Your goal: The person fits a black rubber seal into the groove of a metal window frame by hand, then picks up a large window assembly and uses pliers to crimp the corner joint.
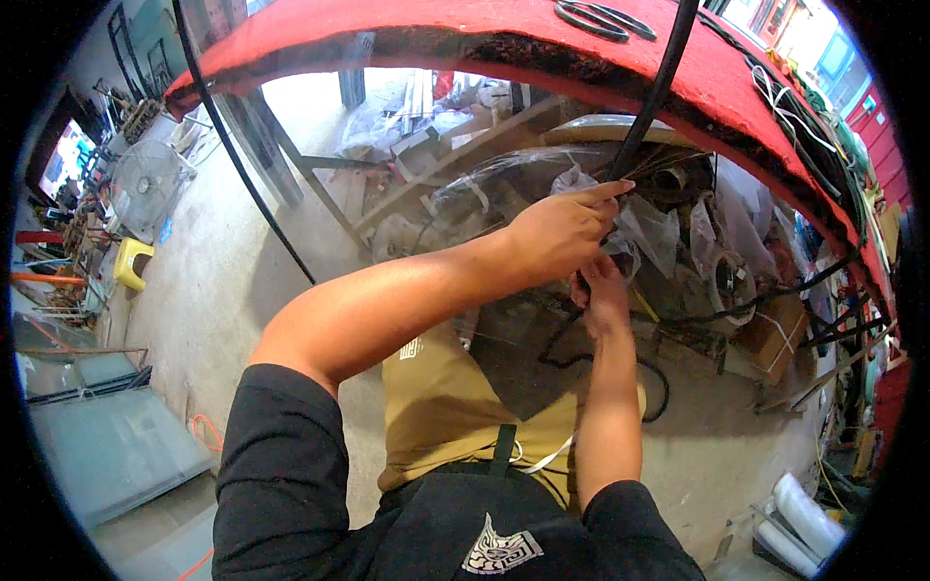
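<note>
A long black strip point(661, 79) like a rubber seal runs down from the upper edge of the view, in front of the red-covered table, to my hands. My left hand point(567, 228) reaches across to the right, its fingers closed around the strip and the index finger stretched along it. Just below, my right hand point(605, 289) is closed with curled fingers on the lower part of the strip. A loose black length point(656, 385) loops beneath the right hand. Another thin black line point(237, 145) slants down on the left; a see-through sheet may span between the two.
The red-covered table point(291, 39) bears a dark coil point(601, 19) and bundled cables point(799, 136). Below it lie plastic-wrapped goods and a cardboard box point(777, 334). To the left are a fan point(145, 189), a yellow stool point(131, 261) and glass sheets point(121, 450). Clear rolls point(804, 518) lie lower right.
</note>
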`<action>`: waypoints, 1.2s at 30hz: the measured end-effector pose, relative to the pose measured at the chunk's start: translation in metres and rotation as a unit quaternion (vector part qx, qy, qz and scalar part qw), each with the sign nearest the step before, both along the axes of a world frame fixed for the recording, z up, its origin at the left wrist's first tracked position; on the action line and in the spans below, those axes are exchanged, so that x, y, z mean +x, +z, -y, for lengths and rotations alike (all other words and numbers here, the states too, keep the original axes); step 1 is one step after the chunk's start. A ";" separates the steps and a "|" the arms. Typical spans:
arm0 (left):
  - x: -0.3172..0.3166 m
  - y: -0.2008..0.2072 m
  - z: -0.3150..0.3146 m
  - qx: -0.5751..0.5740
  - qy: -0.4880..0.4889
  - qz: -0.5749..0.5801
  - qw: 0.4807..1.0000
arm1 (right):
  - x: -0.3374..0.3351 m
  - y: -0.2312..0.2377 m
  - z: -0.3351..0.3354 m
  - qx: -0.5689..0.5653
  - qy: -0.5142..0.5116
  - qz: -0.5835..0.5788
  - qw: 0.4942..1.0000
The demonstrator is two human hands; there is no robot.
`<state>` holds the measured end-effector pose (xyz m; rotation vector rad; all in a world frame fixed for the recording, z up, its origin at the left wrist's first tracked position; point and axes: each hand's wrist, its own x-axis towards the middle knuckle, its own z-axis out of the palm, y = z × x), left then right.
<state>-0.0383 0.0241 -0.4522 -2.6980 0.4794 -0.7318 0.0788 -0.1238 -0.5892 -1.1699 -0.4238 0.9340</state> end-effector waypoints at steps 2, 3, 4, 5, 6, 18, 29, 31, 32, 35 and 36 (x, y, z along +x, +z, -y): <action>0.001 -0.005 0.001 0.013 0.004 0.005 1.000 | 0.003 -0.002 -0.001 -0.016 0.010 0.023 1.000; 0.001 -0.008 0.001 0.026 0.007 0.009 1.000 | 0.000 -0.001 -0.002 -0.029 0.010 0.021 0.999; 0.002 -0.011 0.001 0.039 0.010 0.013 0.999 | -0.002 0.000 -0.003 -0.042 0.010 0.019 0.999; 0.002 -0.012 0.002 0.042 0.012 0.000 0.999 | -0.001 -0.003 -0.002 -0.052 0.006 0.031 0.998; 0.003 -0.013 0.003 0.046 0.014 -0.012 0.999 | -0.001 -0.011 0.000 -0.062 0.002 0.043 0.997; -0.002 -0.018 0.008 0.078 0.033 -0.024 0.996 | -0.001 -0.017 0.006 -0.078 0.048 0.022 0.996; -0.006 -0.025 0.015 0.111 0.074 -0.049 0.990 | -0.007 -0.070 0.023 -0.055 0.036 -0.015 0.998; -0.009 -0.025 0.019 0.137 0.085 -0.075 0.984 | -0.003 -0.069 0.016 -0.071 0.055 -0.040 0.995; -0.011 -0.031 0.018 0.135 0.077 -0.062 0.986 | 0.000 -0.071 0.015 -0.062 0.080 -0.058 0.993; -0.015 -0.049 0.016 0.130 0.060 -0.035 0.989 | 0.004 -0.071 0.014 -0.055 0.116 -0.092 0.987; -0.015 -0.052 0.016 0.130 0.058 -0.034 0.989 | 0.001 -0.068 0.014 -0.067 0.102 -0.091 0.988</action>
